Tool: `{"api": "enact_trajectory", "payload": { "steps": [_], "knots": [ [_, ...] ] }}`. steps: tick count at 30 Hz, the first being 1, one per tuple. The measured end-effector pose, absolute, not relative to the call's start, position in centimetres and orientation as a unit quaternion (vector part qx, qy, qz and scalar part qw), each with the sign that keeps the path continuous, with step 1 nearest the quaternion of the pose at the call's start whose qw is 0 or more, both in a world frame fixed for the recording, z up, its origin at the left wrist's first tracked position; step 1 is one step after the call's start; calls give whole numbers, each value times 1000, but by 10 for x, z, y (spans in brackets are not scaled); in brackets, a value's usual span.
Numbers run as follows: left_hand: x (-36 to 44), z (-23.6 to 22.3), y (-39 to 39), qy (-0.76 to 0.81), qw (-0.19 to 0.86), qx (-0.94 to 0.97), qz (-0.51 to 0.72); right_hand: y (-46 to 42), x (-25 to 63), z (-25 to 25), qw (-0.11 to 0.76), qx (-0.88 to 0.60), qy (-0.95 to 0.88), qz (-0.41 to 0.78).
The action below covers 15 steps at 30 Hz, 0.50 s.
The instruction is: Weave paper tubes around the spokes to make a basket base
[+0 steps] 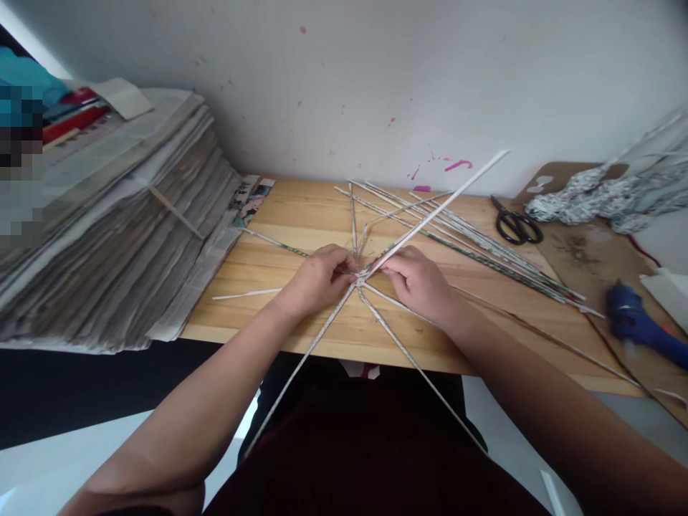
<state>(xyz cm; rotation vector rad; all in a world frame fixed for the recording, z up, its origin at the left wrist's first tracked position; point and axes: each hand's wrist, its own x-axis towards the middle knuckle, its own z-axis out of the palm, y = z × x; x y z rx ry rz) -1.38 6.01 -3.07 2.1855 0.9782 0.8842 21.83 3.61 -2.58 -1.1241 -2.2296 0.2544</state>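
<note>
Several thin rolled paper sticks cross in a star [361, 276] on the wooden table [301, 215]. My left hand [318, 279] is closed, pinching the crossing point from the left. From the right, my right hand [418, 281] is closed on one long white stick [446, 201] that rises toward the back right. Other spokes run off the table's front edge toward me.
A tall pile of newspapers [107, 229] fills the left side. A bundle of spare paper sticks [484, 247] lies behind my right hand, with black scissors [514, 226], a blue glue gun [639, 322] on a brown board and a woven paper piece [591, 193] at right.
</note>
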Motion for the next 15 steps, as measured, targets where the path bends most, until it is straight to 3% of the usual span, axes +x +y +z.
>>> {"api": "enact_trajectory", "payload": {
  "steps": [15],
  "knots": [
    [-15,-31,61,367,295,819,329,28,218,-21,321,-463,-821,98]
  ]
}}
